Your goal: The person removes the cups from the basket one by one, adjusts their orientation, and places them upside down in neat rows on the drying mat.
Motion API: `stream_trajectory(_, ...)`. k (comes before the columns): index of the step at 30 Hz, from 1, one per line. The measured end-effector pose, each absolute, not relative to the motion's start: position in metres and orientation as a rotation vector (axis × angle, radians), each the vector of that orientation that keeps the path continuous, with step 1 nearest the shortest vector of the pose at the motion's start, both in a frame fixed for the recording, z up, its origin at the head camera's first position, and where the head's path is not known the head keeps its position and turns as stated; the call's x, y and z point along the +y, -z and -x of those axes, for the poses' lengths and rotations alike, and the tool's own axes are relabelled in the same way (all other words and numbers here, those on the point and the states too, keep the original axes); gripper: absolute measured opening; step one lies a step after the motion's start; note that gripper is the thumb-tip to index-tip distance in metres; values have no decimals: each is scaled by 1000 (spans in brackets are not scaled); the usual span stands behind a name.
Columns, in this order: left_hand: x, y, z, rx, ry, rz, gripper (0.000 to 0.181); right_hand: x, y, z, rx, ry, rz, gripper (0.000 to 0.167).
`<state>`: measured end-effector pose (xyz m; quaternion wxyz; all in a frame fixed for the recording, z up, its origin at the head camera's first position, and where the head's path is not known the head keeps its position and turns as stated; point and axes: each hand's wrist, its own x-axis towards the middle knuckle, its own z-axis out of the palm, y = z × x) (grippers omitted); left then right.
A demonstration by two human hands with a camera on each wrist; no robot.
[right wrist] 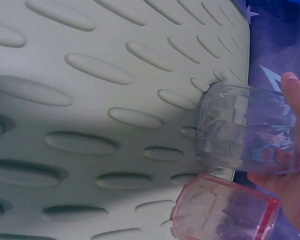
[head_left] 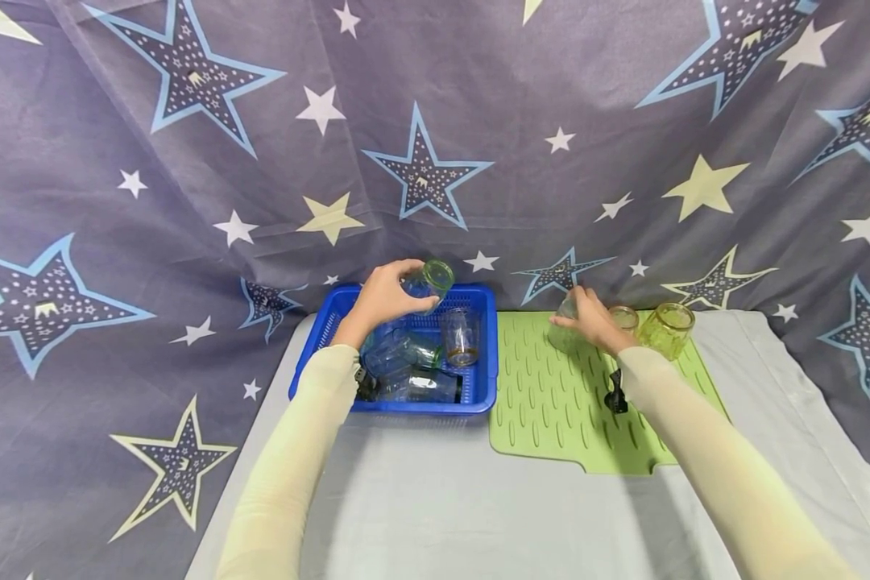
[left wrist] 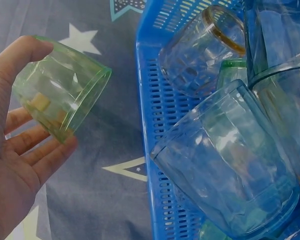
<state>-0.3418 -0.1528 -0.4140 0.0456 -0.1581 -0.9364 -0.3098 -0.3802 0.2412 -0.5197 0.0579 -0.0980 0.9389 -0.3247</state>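
Above the far edge of a blue plastic basket (head_left: 495,354), my left hand (head_left: 386,300) holds a green-tinted drinking glass (left wrist: 72,92). In the left wrist view the thumb lies on one side of this glass and the fingers on the other, apart from the basket. At the back of a green ridged mat (head_left: 536,395), my right hand (head_left: 596,322) grips a clear faceted glass (right wrist: 240,127) between thumb and fingers. The glass's far end appears to meet the mat. Right beside it stands a glass with a coloured rim (right wrist: 217,210), partly cut off in the right wrist view.
Inside the basket lie several glasses, among them an amber-rimmed glass (head_left: 461,337) and a bluish glass (left wrist: 225,160). A yellow glass (head_left: 665,330) stands at the mat's back right. Behind everything hangs a star-patterned cloth (head_left: 478,72). A white tabletop (head_left: 420,499) extends in front.
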Motion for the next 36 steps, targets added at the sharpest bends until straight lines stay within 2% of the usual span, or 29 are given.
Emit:
stream_trajectory(13,-147,417,342,-2852,978,504,75,243,525,384,2886,941,331,77)
stream_trajectory(31,-142,436,342,-2871,991,535,74,238,537,379,3045,580,449,62)
stream_trajectory(36,-136,439,342,-2872,998,532,75,235,535,378,3043,512,419,62)
